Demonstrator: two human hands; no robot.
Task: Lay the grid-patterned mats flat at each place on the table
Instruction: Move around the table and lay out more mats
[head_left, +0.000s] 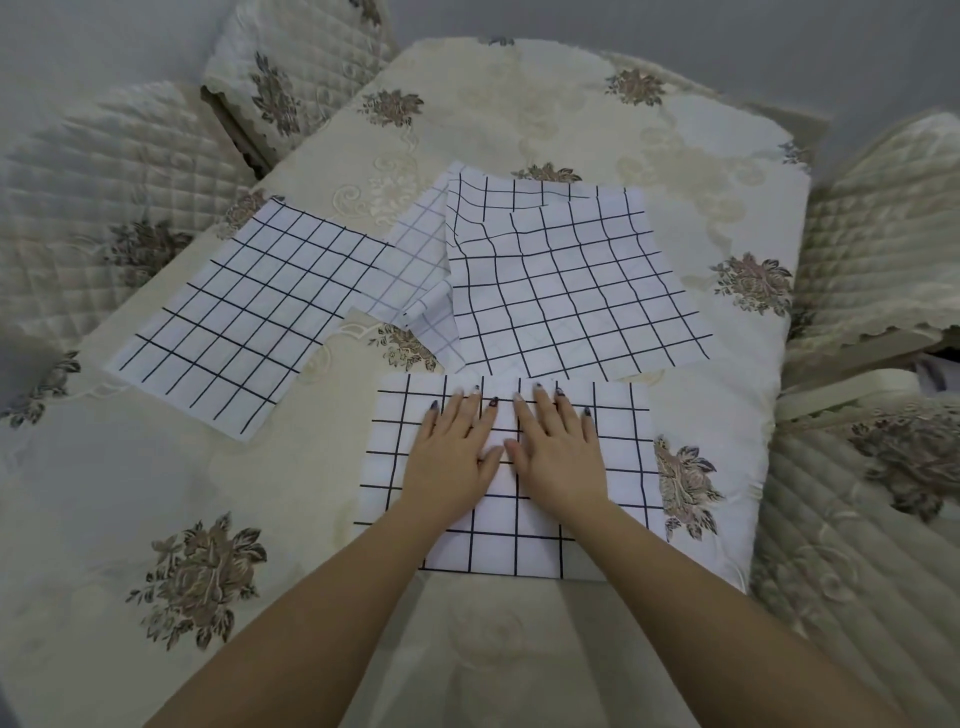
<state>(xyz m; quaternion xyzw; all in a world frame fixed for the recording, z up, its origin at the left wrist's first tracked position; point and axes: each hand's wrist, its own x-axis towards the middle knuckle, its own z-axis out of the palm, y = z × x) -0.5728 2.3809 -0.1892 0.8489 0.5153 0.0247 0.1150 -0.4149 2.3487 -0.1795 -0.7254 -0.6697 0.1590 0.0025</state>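
A white mat with a black grid (613, 467) lies flat at the near edge of the table. My left hand (454, 452) and my right hand (558, 452) rest palm-down on its middle, side by side, fingers spread, gripping nothing. A second grid mat (244, 312) lies flat and angled toward the left side. Beyond my hands a loose pile of grid mats (561, 280) overlaps in the table's centre, rumpled, with a thinner-lined piece (415, 265) showing its reverse side beneath it.
The table wears a cream cloth with brown flower prints (202, 577). Quilted chair backs stand around it: two at the left (98, 208) and far left (291, 67), two at the right (883, 228) and near right (872, 519).
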